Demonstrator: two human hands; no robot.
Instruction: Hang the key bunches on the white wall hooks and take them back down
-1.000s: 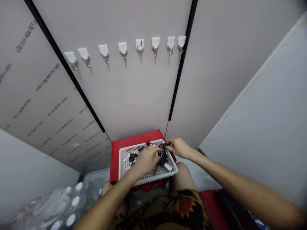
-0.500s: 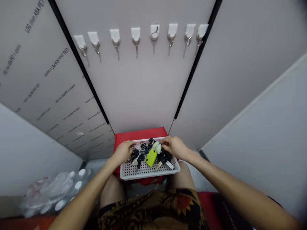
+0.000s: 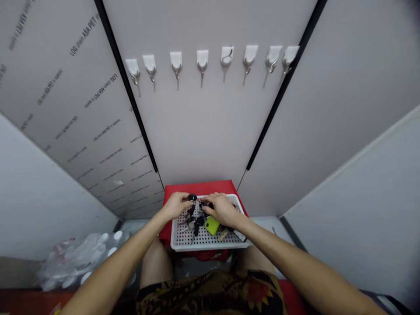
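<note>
A white perforated plastic basket (image 3: 210, 246) holds several keys (image 3: 197, 224), most of them black-headed. A lime-green case (image 3: 212, 225) lies among them, with a pale key blade (image 3: 223, 235) beside it. My left hand (image 3: 176, 205) is over the basket's far left corner, its thumb and fingers closed on a black key fob (image 3: 192, 197). Across from it, my right hand (image 3: 222, 209) reaches in from the right, thumb and fingertips closed around dark keys (image 3: 202, 204) near the basket's middle. This hand covers part of the pile and the far rim.
The basket rests on a red box (image 3: 198, 186) in front of my knees. On the wall ahead is a row of several white hooks (image 3: 202, 59), with a curl on one plate (image 3: 227, 54). Plastic-wrapped bottles (image 3: 85, 253) stand at the lower left. Side panels enclose both sides.
My right hand has moved left across the pile toward my left hand, covering the pale green piece. A black key fob now shows at my left fingertips. The camera view has shifted.
</note>
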